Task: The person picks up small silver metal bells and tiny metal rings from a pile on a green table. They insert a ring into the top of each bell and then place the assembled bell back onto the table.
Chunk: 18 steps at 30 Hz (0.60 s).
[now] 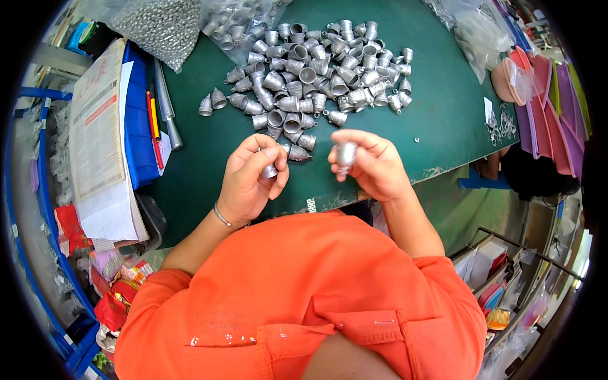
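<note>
My left hand [248,180] is closed with its fingertips round a small silver metal bell [269,171], partly hidden by the fingers. Across a short gap, my right hand [379,166] pinches another silver bell [346,156] between thumb and fingers; it is a little blurred. Just beyond both hands, a loose pile of silver bells [308,75] covers the middle of the green table [437,82]. Many lie on their sides with open mouths showing, and some show a small loop at the top. The nearest ones lie close to my left fingertips.
Clear bags of small silver balls [158,31] and more bells [235,31] lie at the back left. Papers [95,126], a blue tray [140,158] and pens [154,120] are at left. Small metal clasps [505,125] and a pink container [508,82] are at right.
</note>
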### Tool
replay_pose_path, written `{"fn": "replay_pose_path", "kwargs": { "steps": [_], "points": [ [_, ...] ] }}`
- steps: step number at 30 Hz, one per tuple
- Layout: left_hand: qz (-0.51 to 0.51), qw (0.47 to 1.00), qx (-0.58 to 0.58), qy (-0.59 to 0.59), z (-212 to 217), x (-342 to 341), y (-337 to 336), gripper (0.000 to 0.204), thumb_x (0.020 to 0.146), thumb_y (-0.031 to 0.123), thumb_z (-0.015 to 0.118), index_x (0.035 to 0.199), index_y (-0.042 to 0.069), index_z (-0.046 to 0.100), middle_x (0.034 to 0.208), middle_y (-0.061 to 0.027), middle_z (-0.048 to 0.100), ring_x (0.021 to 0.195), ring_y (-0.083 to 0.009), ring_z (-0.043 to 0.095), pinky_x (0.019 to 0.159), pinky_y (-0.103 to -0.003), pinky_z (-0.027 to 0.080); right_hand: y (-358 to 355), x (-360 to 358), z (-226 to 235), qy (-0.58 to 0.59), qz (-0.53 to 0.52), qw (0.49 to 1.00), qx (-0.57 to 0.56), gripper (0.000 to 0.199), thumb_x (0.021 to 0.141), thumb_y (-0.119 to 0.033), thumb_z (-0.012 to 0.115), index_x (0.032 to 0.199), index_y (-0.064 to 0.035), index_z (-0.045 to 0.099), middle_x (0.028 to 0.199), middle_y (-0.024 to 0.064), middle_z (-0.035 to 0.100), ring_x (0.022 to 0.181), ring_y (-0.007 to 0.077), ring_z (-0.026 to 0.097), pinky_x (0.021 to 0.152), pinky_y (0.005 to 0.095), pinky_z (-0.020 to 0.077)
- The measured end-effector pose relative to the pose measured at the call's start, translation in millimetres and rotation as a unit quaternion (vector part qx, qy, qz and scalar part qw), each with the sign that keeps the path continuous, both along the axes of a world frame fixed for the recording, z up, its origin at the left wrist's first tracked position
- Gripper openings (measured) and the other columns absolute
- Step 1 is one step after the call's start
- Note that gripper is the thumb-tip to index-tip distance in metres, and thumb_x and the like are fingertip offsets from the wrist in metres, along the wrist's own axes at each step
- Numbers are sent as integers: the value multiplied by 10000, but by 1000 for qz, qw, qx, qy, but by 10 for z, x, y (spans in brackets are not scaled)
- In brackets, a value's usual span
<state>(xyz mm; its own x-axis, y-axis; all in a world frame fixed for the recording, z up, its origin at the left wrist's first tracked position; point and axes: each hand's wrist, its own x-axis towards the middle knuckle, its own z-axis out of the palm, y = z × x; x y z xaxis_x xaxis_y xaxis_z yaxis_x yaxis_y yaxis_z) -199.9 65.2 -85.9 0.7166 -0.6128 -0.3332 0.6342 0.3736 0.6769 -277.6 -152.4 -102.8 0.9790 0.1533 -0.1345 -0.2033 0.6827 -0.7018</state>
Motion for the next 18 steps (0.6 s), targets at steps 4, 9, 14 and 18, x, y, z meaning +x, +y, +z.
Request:
{"fn": "replay_pose_path", "kwargs": {
  "steps": [4,9,14,18],
  "points": [
    [-44,999,6,-26,-95,40,52,180,927,194,436,931,22,489,820,-121,541,599,-171,562,383,-215,407,-96,62,38,-25,-61,982,175,422,874,-70,433,1252,113,395,1166,288,518,987,311,601,788,381,540],
    [-188,968,-12,164,49,38,-85,513,972,414,269,1144,-19,482,930,-179,606,785,-276,650,444,-253,531,175,137,459,-114,67,917,-377,225,855,-64,541,1064,-1,593,1123,126,582,1043,237,553,873,353,445],
    [-216,953,-80,196,-174,5,-1,259,954,244,398,913,17,515,789,-115,554,580,-155,529,356,-197,348,123,441,61,-204,-175,563,-781,214,697,-46,657,900,-20,597,893,96,532,823,284,514,691,395,433],
    [-185,967,-28,176,-61,48,-6,127,917,141,475,860,29,492,755,-92,526,570,-131,498,360,-191,314,89,415,72,-210,-127,500,-831,218,647,-71,676,839,-45,578,858,74,514,817,256,498,644,357,402]
  ]
}}
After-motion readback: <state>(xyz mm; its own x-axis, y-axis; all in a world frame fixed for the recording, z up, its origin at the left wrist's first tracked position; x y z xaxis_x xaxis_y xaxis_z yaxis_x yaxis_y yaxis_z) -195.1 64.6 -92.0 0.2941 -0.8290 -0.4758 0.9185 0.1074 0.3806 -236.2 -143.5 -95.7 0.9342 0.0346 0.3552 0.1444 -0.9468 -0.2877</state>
